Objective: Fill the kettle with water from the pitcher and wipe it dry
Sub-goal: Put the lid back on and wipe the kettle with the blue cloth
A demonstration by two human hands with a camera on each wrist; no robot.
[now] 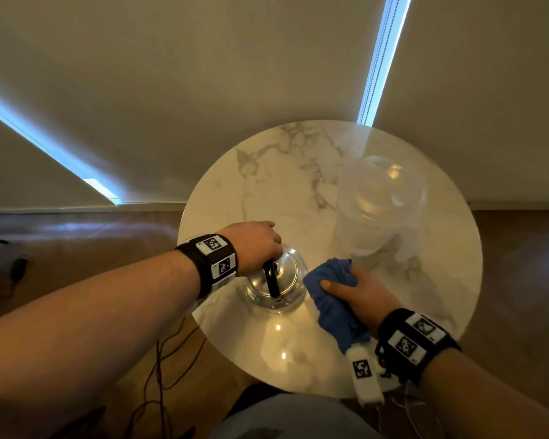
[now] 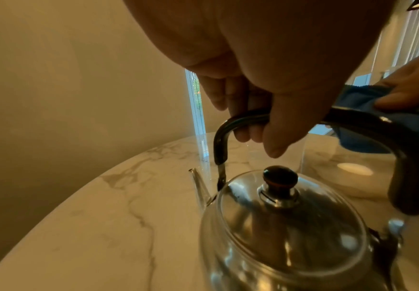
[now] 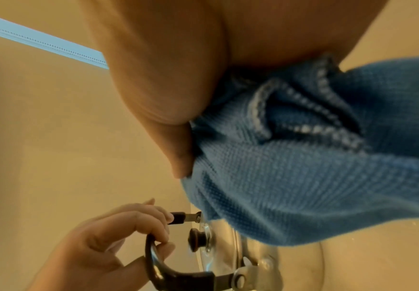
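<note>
A shiny steel kettle [image 1: 279,285] [image 2: 288,232] stands on the round marble table [image 1: 267,172], lid on, with a dark knob [image 2: 280,175]. My left hand [image 1: 254,245] [image 2: 265,110] grips its black arched handle [image 2: 235,120] [image 3: 158,269] from above. My right hand [image 1: 358,293] holds a bunched blue cloth [image 1: 327,286] [image 3: 302,177] against the kettle's right side. A clear plastic pitcher [image 1: 381,204] stands at the back right of the table, apart from both hands.
The table's near edge [image 1: 267,372] lies close to my body. Dark cables [image 1: 159,369] run over the wooden floor on the left. A wall with blinds [image 1: 203,74] stands right behind the table.
</note>
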